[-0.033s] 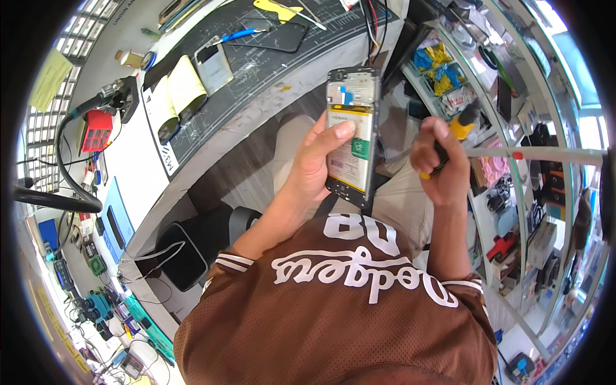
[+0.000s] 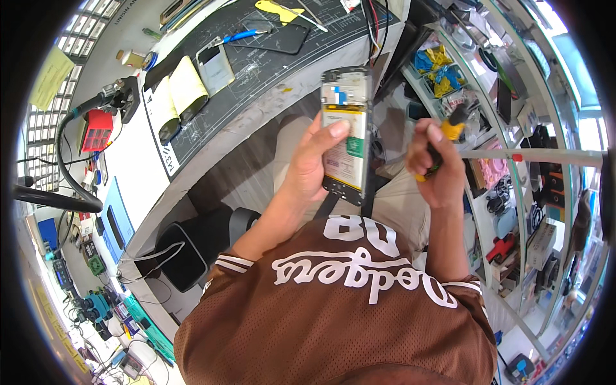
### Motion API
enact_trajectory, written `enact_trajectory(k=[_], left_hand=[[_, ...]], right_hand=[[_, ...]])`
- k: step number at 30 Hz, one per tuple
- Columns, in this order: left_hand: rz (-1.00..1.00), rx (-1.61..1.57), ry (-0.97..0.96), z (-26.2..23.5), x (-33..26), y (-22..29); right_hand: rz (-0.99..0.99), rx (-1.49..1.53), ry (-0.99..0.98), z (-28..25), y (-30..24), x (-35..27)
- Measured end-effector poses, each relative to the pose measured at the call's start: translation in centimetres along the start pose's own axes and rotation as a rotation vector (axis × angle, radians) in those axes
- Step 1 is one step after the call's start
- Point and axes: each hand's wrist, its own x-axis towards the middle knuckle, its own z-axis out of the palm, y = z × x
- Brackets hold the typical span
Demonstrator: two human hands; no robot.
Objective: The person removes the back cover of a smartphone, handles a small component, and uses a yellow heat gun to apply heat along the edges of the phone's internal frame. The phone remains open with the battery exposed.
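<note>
My left hand (image 2: 309, 159) grips an opened smartphone (image 2: 345, 95) upright above my lap, its thumb lying across the battery (image 2: 340, 165). The back cover is off, so the metal plates and a blue patch at the top end show. A green label sits on the battery's side. To the right of the phone and apart from it, my right hand (image 2: 444, 160) is closed around a yellow-and-black tool (image 2: 453, 130) that looks like a screwdriver handle. Its black end points up and right; a working tip cannot be made out.
A desk with a dark printed mat (image 2: 256, 74) curves along the left, bearing a blue-handled tool (image 2: 245, 34), a dark phone cover (image 2: 285, 40) and a yellow scraper (image 2: 277, 9). Glass shelves with parts stand at right, behind a pale bar (image 2: 552, 156). A black seat (image 2: 181, 260) is lower left.
The phone has shifted slightly left in my left hand and is turned a little. My right hand with the yellow-and-black tool has also moved slightly left.
</note>
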Motion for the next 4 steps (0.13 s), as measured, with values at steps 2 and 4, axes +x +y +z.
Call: enact_trajectory(k=[2,4], left_hand=[[0.044,0.008,-0.04,-2.5,0.2,-0.2],[0.095,-0.003,0.072,-4.5,0.0,-0.1]], right_hand=[[0.015,-0.006,-0.07,1.4,0.7,0.1],[0.066,0.043,-0.182,1.7,1.6,0.1]])
